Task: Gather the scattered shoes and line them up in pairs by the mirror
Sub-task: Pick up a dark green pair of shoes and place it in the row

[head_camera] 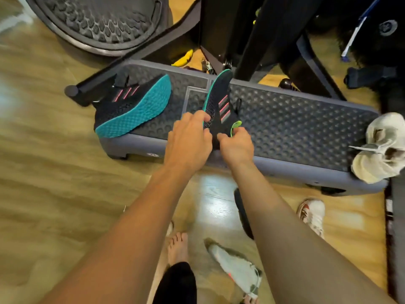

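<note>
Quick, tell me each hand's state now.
Left hand: pinches the black shoe at its teal sole edge.
Right hand: grips the same shoe's heel end.

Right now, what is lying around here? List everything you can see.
Step platform: one, grey, on the wooden floor.
Lying shoe: one, black with teal sole, on its side, platform's left end.
Held shoe: one, same colours, toe up, mid-platform.
Cream shoes: seemingly two, platform's right end.
White-red sneaker: one, floor, right.
Grey-white shoe: one, floor, near the bare foot.
Banana: one, yellow, behind the platform.
Left hand: pinches the held shoe's sole.
Right hand: grips its heel.
</note>
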The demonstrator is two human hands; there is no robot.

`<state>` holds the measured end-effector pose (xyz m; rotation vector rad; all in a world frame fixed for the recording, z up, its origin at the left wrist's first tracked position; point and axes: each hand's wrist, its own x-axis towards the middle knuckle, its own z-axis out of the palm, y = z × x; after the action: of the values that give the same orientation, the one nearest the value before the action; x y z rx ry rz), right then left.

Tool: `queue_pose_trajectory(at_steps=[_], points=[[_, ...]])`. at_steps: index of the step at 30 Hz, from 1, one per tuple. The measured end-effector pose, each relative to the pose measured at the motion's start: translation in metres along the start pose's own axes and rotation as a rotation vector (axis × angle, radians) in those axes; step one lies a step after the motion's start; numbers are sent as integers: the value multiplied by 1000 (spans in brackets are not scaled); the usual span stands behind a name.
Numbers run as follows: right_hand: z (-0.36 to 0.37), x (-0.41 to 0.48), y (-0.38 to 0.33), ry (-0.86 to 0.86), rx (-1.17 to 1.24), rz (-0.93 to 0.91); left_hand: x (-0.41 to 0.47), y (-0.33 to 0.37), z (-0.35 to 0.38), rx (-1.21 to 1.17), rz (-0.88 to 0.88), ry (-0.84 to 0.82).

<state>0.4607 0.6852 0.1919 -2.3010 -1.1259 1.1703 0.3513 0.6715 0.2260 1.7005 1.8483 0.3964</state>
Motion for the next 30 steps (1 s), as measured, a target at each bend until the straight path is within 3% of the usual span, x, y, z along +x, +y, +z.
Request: queue_pose_trajectory(at_steps=[6,8,11,13,15,17,19,23,26,30], points=[[42,48,-10,127,-23,123,41,-43,21,109,28,-76],[51,42,-23,189,-159,-27,49,-50,15,98,37,3],[66,29,-43,285,-452,-350,61,-74,-18,117,21,289],[75,26,-52,288,-618,-443,74,-104,-48,173,-63,438],[84,24,-54,213,-721,-461,91,-139,-76,146,-191,357],[95,18,-48,139,-811,-491,103,-165,-93,63,-267,19],[100,11,-40,117,-869,-530,110,-176,-99,137,-309,-244],[98,9,-34,71,-881,-477,108,-169,-97,296,-395,-375],[95,8,-36,42,-878,-461,92,-150,-86,218,-399,-315],[88,4,-38,34,-834,-449,53,-91,-47,425,-21,-8]])
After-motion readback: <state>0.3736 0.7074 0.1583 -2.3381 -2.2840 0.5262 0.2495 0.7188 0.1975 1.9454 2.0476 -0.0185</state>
